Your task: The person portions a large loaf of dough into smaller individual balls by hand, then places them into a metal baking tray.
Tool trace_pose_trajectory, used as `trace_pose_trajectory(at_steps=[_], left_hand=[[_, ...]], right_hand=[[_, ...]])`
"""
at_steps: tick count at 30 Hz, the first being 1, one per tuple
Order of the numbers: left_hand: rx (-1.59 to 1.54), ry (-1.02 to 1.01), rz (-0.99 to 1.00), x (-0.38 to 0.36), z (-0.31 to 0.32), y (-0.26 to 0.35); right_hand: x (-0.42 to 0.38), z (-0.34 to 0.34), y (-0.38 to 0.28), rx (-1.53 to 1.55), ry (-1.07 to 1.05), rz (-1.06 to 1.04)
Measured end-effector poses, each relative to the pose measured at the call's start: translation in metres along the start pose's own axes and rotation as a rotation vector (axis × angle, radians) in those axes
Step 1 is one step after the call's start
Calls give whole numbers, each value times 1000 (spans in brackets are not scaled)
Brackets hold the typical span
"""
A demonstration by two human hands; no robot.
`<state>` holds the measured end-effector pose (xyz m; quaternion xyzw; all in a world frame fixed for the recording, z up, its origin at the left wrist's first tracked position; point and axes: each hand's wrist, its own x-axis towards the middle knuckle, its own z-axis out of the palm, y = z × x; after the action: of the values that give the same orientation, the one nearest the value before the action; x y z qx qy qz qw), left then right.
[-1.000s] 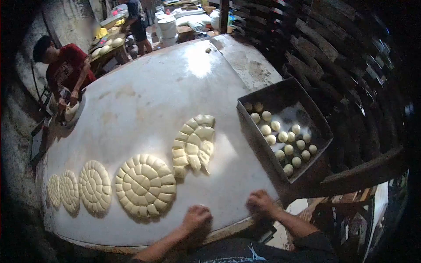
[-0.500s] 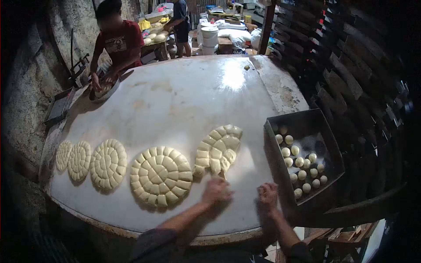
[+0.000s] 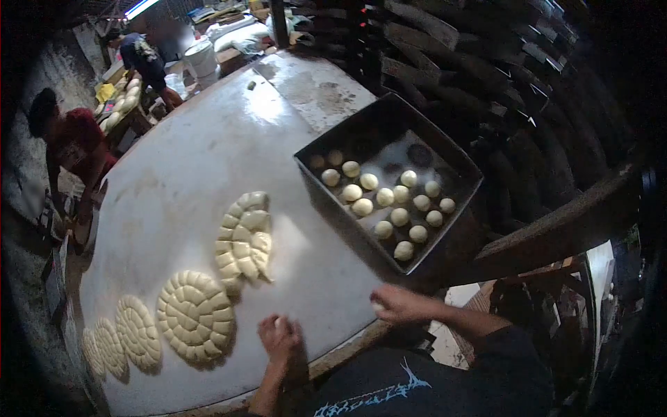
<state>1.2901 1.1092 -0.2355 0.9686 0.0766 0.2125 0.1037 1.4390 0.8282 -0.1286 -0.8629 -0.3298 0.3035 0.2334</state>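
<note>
My left hand [image 3: 280,338] is closed above the near part of the table, with a bit of pale dough showing between its curled fingers. My right hand [image 3: 401,306] is closed at the table's near right edge, a small dough ball [image 3: 377,306] partly showing at its fingertips. Ahead of my left hand lies a partly separated dough disc [image 3: 243,240], cut into pieces. To its left is a whole round dough disc [image 3: 196,316], scored into segments. Beyond my right hand, a dark metal tray [image 3: 326,201] holds several smooth dough balls [image 3: 400,217].
More scored dough discs [image 3: 138,332] stand in a row at the left of the pale table [image 3: 180,201]. A person in a red shirt [image 3: 80,142] is at the far left edge. Another person [image 3: 142,59] bends near white buckets [image 3: 201,57]. A wooden beam [image 3: 542,215] runs at right.
My view has turned right, so the tray now sits nearer the middle. My right hand has come to the table's edge below the tray; my left hand has drawn back from the cut dough.
</note>
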Motion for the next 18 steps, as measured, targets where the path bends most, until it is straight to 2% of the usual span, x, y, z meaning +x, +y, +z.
trace_pose_trajectory(at_steps=[1,2,3,4,5,6,7,8,10,11,12,14,15,16,18], left_hand=[[43,-105,-50,-12,-8,-2],[91,-202,-102,-19,-15,1],[99,-206,-105,-23,-20,10],[23,-394,-269,-26,-26,20],[-52,-575,-437,-24,-34,31],[-35,-573,-450,-6,-43,49],[-479,-661,-691,23,-54,72],[-939,-716,-918,53,-57,94],[-1046,-598,-858,107,-47,119],[-1071,-526,-805,135,-40,132],[-1036,-534,-668,169,-36,146],[-1008,-498,-374,235,-4,164],[-1014,-463,-240,259,22,172],[-677,-389,-84,290,28,192],[-690,-322,-35,328,55,228]], right_hand=[[-3,-42,1,265,-21,-96],[-5,-92,-6,390,72,-77],[-2,-129,0,356,319,-40],[2,-169,0,258,654,-178],[21,-196,32,260,938,-359],[38,-219,43,414,1123,-289],[52,-235,52,571,1298,-204],[74,-241,76,588,1287,-207],[143,-219,152,98,1491,-146],[165,-184,187,-85,1284,50],[172,-152,209,-260,1062,235],[160,-152,205,-15,1341,238],[147,-163,195,91,1373,184],[142,-164,204,86,1364,195],[137,-167,218,184,1005,199]])
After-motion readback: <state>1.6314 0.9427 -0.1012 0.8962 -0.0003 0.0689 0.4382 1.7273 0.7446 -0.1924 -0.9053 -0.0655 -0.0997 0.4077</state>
